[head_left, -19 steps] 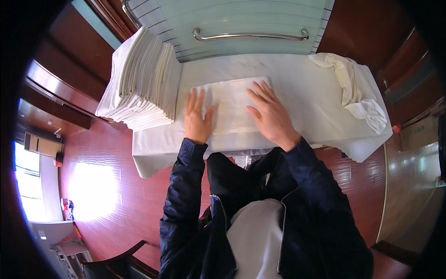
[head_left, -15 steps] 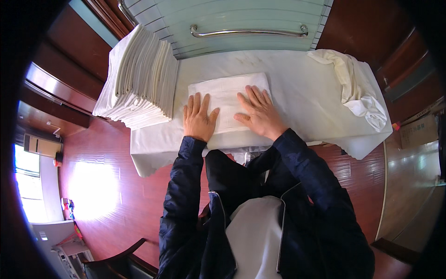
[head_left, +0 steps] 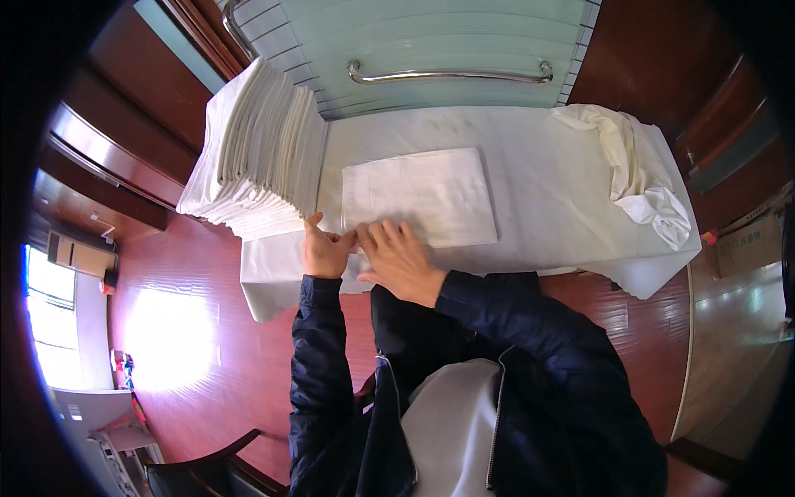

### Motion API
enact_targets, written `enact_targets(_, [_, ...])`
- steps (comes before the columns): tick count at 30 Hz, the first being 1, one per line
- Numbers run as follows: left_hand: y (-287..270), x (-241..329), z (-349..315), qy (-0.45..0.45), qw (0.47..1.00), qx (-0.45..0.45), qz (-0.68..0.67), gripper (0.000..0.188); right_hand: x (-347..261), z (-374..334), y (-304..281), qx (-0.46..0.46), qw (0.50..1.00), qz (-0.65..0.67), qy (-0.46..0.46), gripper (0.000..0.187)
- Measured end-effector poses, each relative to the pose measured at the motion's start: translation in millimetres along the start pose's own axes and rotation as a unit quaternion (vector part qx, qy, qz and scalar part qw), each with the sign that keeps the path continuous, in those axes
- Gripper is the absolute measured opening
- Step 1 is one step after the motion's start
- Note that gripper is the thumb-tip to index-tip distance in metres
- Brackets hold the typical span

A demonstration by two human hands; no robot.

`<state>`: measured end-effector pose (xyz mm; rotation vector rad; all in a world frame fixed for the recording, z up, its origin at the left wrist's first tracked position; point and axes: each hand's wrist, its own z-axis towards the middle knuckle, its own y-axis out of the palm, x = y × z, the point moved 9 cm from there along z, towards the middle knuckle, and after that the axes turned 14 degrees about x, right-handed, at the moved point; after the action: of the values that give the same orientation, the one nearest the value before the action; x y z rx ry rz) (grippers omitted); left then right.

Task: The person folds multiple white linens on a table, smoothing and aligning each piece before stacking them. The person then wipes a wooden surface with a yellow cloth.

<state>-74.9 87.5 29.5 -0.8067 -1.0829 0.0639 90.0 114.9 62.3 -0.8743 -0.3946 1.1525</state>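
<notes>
A white folded cloth [head_left: 422, 195] lies flat on the cloth-covered table in front of me. My right hand [head_left: 399, 261] reaches across to the left, palm down with fingers outstretched, its fingertips on the near left corner of the folded cloth. My left hand [head_left: 325, 250] is just left of that corner. Its thumb points toward the right fingertips and one finger sticks up apart from it; the other left fingers are mostly hidden. Neither hand visibly grasps anything. A tall stack of folded white cloths [head_left: 265, 145] stands beyond my left hand.
A crumpled off-white cloth [head_left: 629, 178] lies at the table's right end. The white tablecloth [head_left: 538, 190] hangs over the near edge. Behind the table is a pale green panel with a metal handle [head_left: 451, 76]. A dark wooden chair [head_left: 211, 468] stands at lower left.
Both hands have slid off the middle of the folded cloth toward its near left corner. My right hand has crossed leftward and now meets the left. The view has shifted slightly.
</notes>
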Motion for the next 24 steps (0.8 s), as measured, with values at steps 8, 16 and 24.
enact_targets(8, [-35.4, 17.3, -6.6, -0.076, 0.938, 0.032, -0.336, 0.048, 20.7, 59.2, -38.7, 0.089, 0.995, 0.028, 0.046, 0.013])
enact_targets(16, [7.9, 16.3, -46.0, -0.239, 0.786, -0.089, -0.563, 0.065, 131.3, 68.8, -167.4, 0.428, 0.731, 0.423, 0.323, 0.028])
enact_targets(24, [32.2, -8.5, -36.4, -0.227, 0.91, -0.115, -0.327, 0.026, 230.9, -71.4, -84.2, 0.187, 0.815, 0.188, 0.515, 0.048])
